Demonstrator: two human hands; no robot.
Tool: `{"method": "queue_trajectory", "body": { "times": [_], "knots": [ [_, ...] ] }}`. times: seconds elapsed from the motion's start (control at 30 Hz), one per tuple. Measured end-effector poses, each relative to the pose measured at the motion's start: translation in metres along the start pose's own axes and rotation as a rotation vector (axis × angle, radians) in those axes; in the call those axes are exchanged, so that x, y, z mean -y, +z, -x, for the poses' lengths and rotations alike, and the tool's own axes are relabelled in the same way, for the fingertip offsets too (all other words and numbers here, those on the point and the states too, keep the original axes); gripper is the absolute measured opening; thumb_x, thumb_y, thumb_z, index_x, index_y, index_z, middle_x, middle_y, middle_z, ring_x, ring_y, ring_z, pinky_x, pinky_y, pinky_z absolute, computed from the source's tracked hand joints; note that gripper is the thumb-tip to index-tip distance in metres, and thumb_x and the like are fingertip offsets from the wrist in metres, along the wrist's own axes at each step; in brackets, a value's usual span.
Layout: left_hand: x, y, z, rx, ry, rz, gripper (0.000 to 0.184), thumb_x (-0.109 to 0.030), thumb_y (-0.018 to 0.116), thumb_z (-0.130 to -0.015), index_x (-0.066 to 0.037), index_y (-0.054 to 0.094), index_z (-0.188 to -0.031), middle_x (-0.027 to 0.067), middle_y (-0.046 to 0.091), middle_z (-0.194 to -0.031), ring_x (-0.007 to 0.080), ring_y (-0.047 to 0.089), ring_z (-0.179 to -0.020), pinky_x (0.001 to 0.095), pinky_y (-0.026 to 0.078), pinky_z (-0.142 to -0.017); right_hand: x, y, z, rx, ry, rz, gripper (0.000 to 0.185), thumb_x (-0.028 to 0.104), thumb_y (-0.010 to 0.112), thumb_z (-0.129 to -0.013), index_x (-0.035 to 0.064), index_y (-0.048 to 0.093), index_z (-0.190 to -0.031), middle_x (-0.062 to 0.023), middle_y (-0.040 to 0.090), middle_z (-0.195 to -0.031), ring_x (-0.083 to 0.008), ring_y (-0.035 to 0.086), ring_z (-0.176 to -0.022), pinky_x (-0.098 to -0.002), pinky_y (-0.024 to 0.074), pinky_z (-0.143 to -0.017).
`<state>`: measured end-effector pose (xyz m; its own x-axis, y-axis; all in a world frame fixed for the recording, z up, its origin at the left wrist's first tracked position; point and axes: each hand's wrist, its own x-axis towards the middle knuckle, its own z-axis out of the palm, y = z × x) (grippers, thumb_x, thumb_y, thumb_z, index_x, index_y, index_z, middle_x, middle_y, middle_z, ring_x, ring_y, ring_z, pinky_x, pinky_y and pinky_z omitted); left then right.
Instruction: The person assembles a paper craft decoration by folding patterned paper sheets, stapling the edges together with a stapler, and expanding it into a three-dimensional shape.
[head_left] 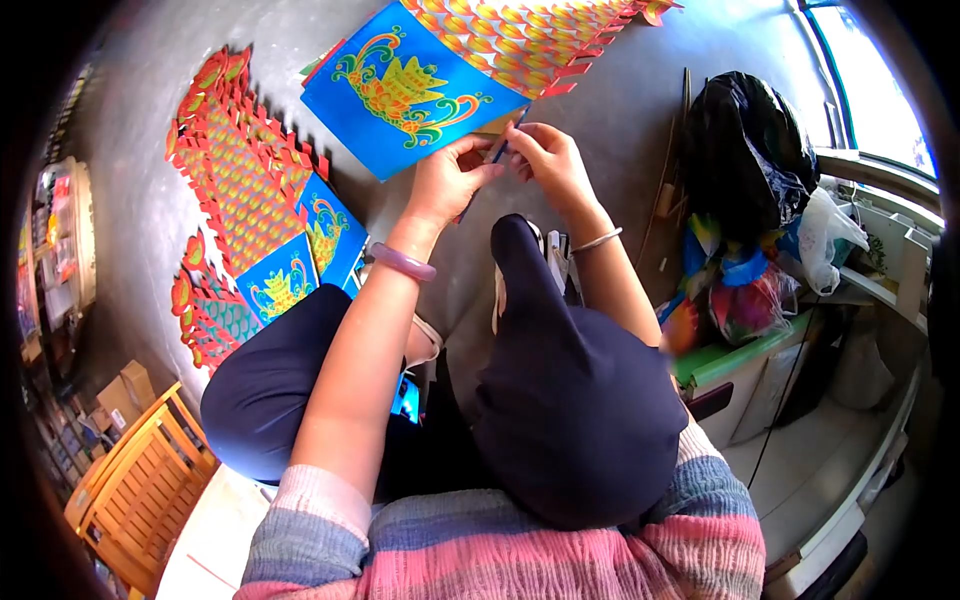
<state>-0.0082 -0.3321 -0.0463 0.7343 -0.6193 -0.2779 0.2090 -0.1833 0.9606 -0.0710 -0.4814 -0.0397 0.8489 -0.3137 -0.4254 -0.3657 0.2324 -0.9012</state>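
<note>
A blue panel [400,90] with a yellow and green floral pattern lies at the top centre, joined to a red and yellow scale-patterned piece [520,40]. At the panel's lower edge, my left hand [447,180] pinches a thin dark strip [497,150]. My right hand [545,160] has its fingertips closed on the strip's upper end, close to the panel's right corner. The two hands are near each other, slightly apart. On the floor to the left lie more scale-patterned pieces [240,180] with blue patterned ends [278,280].
To the right are a black plastic bag [750,150], a clear bag with colourful contents [750,300] and thin sticks [668,170] on the grey floor. A wooden chair [140,480] stands at the lower left. A white frame [850,510] is at the lower right.
</note>
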Motion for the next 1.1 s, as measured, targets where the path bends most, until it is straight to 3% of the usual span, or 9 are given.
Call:
{"method": "queue_trajectory", "body": {
  "times": [0.03,0.23,0.37,0.47,0.6,0.8,0.9,1.0,1.1],
  "knots": [
    [0.006,0.002,-0.001,0.009,-0.021,-0.005,0.031,-0.005,0.072,-0.073,0.0,0.061,-0.101,0.0017,0.062,-0.085,0.0081,0.057,-0.077,0.0225,0.046,-0.072,0.004,0.002,0.002,-0.055,-0.046,0.172,0.024,0.023,0.062,-0.085,-0.0005,0.061,-0.081,-0.0019,0.058,-0.066,-0.007,0.051,-0.054,-0.0221,0.0416,-0.049],
    [0.031,0.017,0.002,-0.05,-0.082,-0.044,0.022,-0.006,0.071,-0.074,-0.001,0.062,-0.094,0.004,0.064,-0.086,0.0108,0.058,-0.078,0.0248,0.047,-0.072,-0.027,-0.005,-0.007,-0.298,-0.098,0.383,0.019,0.014,0.062,-0.083,-0.0028,0.059,-0.073,-0.0048,0.058,-0.062,-0.0105,0.054,-0.048,-0.0239,0.0428,-0.044],
    [0.033,0.021,0.016,-0.477,-0.017,-0.372,0.031,-0.013,0.076,-0.07,-0.005,0.065,-0.097,0.0054,0.065,-0.096,0.0161,0.059,-0.086,0.0303,0.047,-0.077,-0.04,-0.002,-0.018,-0.347,-0.024,0.101,0.019,0.011,0.062,-0.082,-0.0046,0.058,-0.072,-0.0087,0.06,-0.065,-0.013,0.056,-0.051,-0.0259,0.0474,-0.047],
    [0.049,0.023,0.01,-0.634,-0.136,-0.031,0.042,-0.015,0.079,-0.067,-0.003,0.061,-0.103,0.0081,0.062,-0.1,0.0225,0.06,-0.083,0.0359,0.047,-0.074,-0.041,0.002,-0.026,-0.326,-0.008,-0.155,0.018,0.011,0.061,-0.083,-0.0042,0.058,-0.075,-0.0093,0.061,-0.069,-0.0135,0.057,-0.054,-0.0255,0.0479,-0.049],
    [0.044,0.022,0.01,-0.513,-0.31,0.778,0.033,-0.005,0.072,-0.073,-0.005,0.058,-0.103,0.0046,0.062,-0.096,0.0186,0.06,-0.088,0.0288,0.051,-0.072,-0.037,0.011,-0.028,-0.313,0.019,-0.253,0.017,0.012,0.062,-0.083,-0.0034,0.058,-0.076,-0.0088,0.062,-0.072,-0.0136,0.057,-0.055,-0.0255,0.0478,-0.05],
    [0.046,0.017,0.005,-0.491,-0.342,0.846,0.025,0.001,0.063,-0.078,-0.006,0.057,-0.101,0.0068,0.062,-0.093,0.0227,0.063,-0.08,0.0286,0.053,-0.07,-0.037,0.005,-0.037,-0.361,-0.021,-0.185,0.018,0.012,0.063,-0.083,-0.0028,0.059,-0.073,-0.0079,0.061,-0.069,-0.0133,0.056,-0.053,-0.0255,0.046,-0.048],
    [0.046,0.015,0.005,-0.325,-0.236,0.78,0.026,0.002,0.061,-0.079,-0.003,0.057,-0.104,0.0096,0.062,-0.097,0.0259,0.062,-0.086,0.0329,0.053,-0.074,-0.034,-0.001,-0.044,-0.409,-0.032,-0.156,0.017,0.011,0.063,-0.083,-0.0028,0.059,-0.074,-0.007,0.061,-0.068,-0.0125,0.055,-0.052,-0.0252,0.045,-0.047],
    [0.043,0.013,0.009,-0.114,-0.114,0.769,0.035,-0.007,0.064,-0.08,0.0,0.053,-0.112,0.0132,0.06,-0.103,0.0289,0.061,-0.09,0.0381,0.052,-0.079,-0.034,-0.01,-0.052,-0.454,-0.109,-0.175,0.018,0.008,0.061,-0.082,-0.0044,0.059,-0.069,-0.0078,0.059,-0.059,-0.0122,0.054,-0.047,-0.0252,0.0422,-0.042],
    [0.028,0.005,0.013,-0.004,-0.186,1.134,0.049,-0.019,0.068,-0.079,0.002,0.048,-0.118,0.015,0.059,-0.107,0.0302,0.06,-0.093,0.041,0.05,-0.082,-0.04,-0.019,-0.057,-0.435,-0.11,-0.093,0.017,0.009,0.061,-0.081,-0.0047,0.06,-0.07,-0.0075,0.06,-0.059,-0.0122,0.055,-0.048,-0.0247,0.0434,-0.044]
  ]
}}
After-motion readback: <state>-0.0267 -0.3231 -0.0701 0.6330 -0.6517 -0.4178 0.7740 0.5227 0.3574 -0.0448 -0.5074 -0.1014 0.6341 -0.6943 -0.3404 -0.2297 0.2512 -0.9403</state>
